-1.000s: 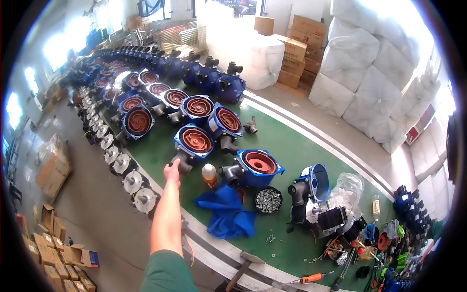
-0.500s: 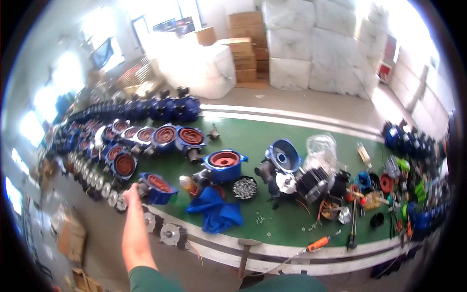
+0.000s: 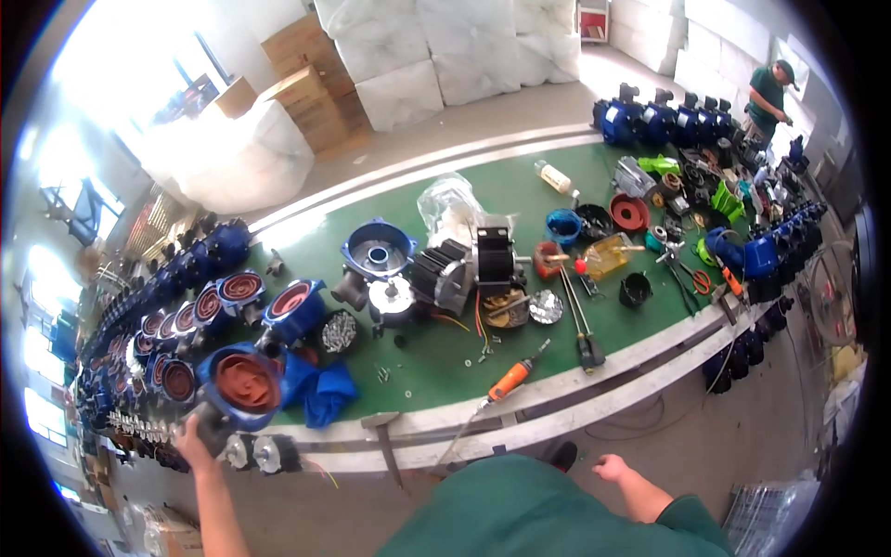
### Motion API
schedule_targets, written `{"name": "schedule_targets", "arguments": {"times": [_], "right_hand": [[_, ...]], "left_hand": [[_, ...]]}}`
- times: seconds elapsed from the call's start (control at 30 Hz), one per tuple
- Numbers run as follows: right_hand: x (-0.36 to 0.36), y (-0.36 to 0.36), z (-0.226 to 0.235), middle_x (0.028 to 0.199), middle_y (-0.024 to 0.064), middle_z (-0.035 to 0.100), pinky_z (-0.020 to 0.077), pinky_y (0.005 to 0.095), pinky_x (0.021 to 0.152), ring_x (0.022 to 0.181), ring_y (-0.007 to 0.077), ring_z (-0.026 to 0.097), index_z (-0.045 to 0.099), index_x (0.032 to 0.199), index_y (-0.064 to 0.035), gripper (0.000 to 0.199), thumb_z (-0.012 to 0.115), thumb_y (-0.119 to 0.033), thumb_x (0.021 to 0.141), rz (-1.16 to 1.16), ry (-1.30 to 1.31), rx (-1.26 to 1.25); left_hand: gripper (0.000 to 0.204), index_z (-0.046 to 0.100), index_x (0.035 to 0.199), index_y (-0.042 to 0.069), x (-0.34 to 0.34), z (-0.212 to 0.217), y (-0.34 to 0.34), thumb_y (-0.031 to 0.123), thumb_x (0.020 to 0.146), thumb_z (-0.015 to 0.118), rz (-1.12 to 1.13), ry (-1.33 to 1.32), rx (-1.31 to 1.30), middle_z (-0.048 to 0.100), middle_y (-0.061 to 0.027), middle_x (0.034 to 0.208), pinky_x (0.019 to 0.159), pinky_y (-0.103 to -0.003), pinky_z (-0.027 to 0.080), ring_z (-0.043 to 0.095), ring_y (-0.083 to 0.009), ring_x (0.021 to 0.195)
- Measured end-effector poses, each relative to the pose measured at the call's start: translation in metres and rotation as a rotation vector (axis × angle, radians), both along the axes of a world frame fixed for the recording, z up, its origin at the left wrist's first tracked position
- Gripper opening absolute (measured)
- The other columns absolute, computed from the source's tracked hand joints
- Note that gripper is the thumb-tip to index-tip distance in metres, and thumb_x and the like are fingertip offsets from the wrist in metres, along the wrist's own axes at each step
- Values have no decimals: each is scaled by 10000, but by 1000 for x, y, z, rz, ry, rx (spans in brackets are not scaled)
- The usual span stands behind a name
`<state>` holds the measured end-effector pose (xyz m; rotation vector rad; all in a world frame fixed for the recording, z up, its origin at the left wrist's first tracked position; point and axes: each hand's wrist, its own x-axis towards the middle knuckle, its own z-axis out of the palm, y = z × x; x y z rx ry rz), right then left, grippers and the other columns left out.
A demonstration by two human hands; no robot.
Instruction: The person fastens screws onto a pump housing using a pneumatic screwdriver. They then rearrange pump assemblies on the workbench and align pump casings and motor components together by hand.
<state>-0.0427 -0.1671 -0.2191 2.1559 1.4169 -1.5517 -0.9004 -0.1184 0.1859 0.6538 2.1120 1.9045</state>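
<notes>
My left hand (image 3: 193, 447) is closed around the dark outlet pipe of a blue pump casing (image 3: 258, 420). A brown-red impeller (image 3: 247, 382) faces up out of this casing, which is tilted at the near left of the bench. Close by lie a blue cloth (image 3: 327, 394) and a black bowl of small metal parts (image 3: 340, 331). Behind the cloth stands another blue casing (image 3: 295, 317) with a red impeller. My right hand (image 3: 611, 467) hangs off the bench's near edge, fingers curled, nothing visible in it.
Rows of pump casings (image 3: 176, 376) fill the left end. Motors (image 3: 444, 277), an open casing (image 3: 378, 249), an orange power screwdriver (image 3: 512, 380) and a hammer (image 3: 382, 436) lie along the bench (image 3: 418, 371). Tools crowd the right; a co-worker (image 3: 767, 100) stands beyond.
The view has swung right, bringing the co-worker and my right hand into sight. The held pump casing is nearer to me, its impeller turned more toward view; it now covers the small bottle's place.
</notes>
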Motion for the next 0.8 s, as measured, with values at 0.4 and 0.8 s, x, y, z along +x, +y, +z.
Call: {"name": "schedule_targets", "arguments": {"times": [0.4,0.8], "right_hand": [[93,-95,40,1018,136,739,570,334,796,811,199,720,670,1183,18,403,689,-209,851,-448,48,-2],[229,-78,177,1157,169,698,532,390,948,1081,308,672,673,1195,-42,434,680,-335,874,-30,-24,191]], "left_hand": [[240,612,984,-35,392,-127,142,69,778,680,-606,-509,-132,649,-109,916,719,-319,563,656,-213,784],[242,614,955,-13,688,-200,201,107,782,731,-787,-771,-179,650,-96,881,656,-339,565,653,-211,736]]}}
